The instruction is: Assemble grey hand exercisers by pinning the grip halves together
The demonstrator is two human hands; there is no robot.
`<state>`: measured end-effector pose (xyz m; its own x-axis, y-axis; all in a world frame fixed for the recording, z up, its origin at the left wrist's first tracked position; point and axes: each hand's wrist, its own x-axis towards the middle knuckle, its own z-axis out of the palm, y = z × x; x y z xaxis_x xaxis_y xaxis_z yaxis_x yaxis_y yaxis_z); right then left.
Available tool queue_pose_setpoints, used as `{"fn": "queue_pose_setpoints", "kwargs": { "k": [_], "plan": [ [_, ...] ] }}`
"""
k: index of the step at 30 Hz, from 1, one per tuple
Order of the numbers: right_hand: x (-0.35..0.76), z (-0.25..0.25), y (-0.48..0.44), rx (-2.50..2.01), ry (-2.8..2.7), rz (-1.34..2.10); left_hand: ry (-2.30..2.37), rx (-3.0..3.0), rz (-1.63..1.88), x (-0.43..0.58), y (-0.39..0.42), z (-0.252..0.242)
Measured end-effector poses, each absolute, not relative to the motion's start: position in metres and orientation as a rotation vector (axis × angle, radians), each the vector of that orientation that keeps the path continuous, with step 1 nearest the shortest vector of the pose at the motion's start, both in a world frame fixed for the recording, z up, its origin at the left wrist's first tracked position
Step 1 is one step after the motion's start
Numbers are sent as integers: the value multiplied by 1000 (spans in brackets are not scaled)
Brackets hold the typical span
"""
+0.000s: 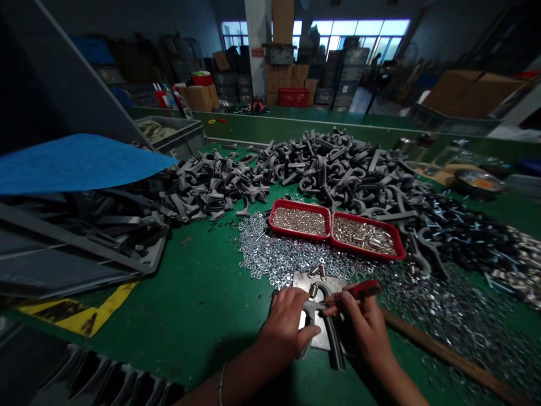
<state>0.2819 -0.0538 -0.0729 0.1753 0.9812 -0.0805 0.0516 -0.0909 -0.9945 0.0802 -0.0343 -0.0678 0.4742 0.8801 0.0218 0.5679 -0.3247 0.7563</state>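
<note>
Handwriting (222, 225) on the mat (190, 316) resembles "Zost"; left hand (285, 321) and right hand (359, 327) grip a grey clamp (336, 344).

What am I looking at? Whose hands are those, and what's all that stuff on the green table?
This picture comes from a camera worn on a person's head, looking down, so you see through their eyes. Those are the person's own bare hands. The left hand holds a dark grey curved part, and the right hand holds a small tool with a red handle. Beneath them lies a metal plate. The green table has heaps of shiny washers, two red trays of small metal pieces, and a big pile of dark grey parts.
</note>
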Motion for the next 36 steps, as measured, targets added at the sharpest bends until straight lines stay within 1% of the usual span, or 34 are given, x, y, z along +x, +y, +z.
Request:
{"fn": "queue_pose_setpoints", "kwargs": {
  "k": [3, 8, 9, 11, 14, 17, 23, 27, 29, 33, 35, 36],
  "plan": [
    [280, -69, -54, -1450, -1191, 1023, 1207, 2024, 561, 80, -35, -68],
    [270, -62, -59, -1578, -1668, 619, 1195, 2048, 555, 79, -34, -70],
    [267, -60, -57, -1594, -1770, 578, 1195, 2055, 551, 80, -34, -70],
    [264, -54, -51, -1611, -1873, 627, 1212, 2064, 532, 80, -34, -69],
    [266, -48, -40, -1571, -1800, 829, 1250, 2073, 495, 81, -35, -64],
    [273, -42, -36, -1494, -1706, 930, 1275, 2096, 488, 83, -36, -59],
    [289, -21, -42, -1389, -1897, 1115, 1294, 2146, 498, 91, -39, -55],
    [293, -24, -51, -1347, -2036, 1005, 1290, 2136, 490, 98, -39, -52],
    [292, -25, -61, -1290, -2010, 957, 1338, 2118, 473, 101, -38, -51],
    [293, -6, -75, -1192, -1479, 903, 1451, 2106, 385, 104, -33, -54],
    [307, 2, -66, -1325, -1396, 748, 1425, 2139, 384, 101, -31, -57],
    [320, 2, -56, -1487, -1466, 636, 1390, 2162, 407, 99, -29, -58]
  ]
}}
